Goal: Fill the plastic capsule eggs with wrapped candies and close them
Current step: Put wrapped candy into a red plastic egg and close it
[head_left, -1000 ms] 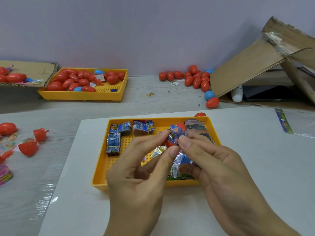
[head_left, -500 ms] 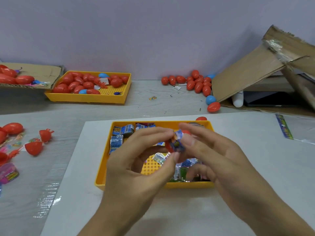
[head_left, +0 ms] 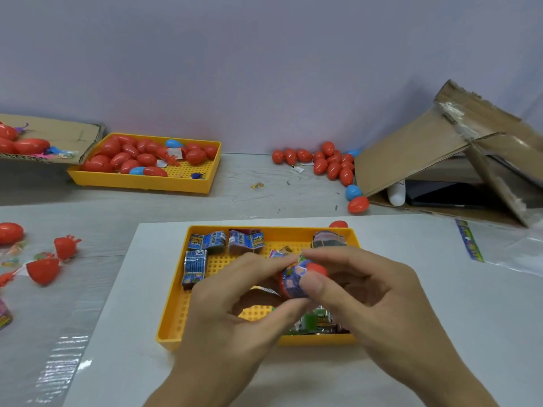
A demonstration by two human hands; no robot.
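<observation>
- A red capsule egg half (head_left: 316, 270) with a blue wrapped candy (head_left: 293, 277) pressed into its mouth is held just above the near yellow tray (head_left: 173, 324), over its middle.
- The left hand (head_left: 235, 312) is pinched on the candy and the egg's rim with thumb and forefinger; the right hand (head_left: 370, 295) is closed around the egg's far side, its thumb laid on the wrapper.
- The shell is judged light, stiff and smooth, so likely to slip; a hold at the rim, not the rounded end, is advised.
- The wrapper is judged thin and crinkly, apt to spring back out; it should be folded in before closing.
- Blue candy packs (head_left: 207, 242) lie at the tray's far-left corner; "DINO" can be read on one, the rest of the print being too small.
- Closed red eggs (head_left: 332, 165) are seen well beyond the tray, by the wall.
</observation>
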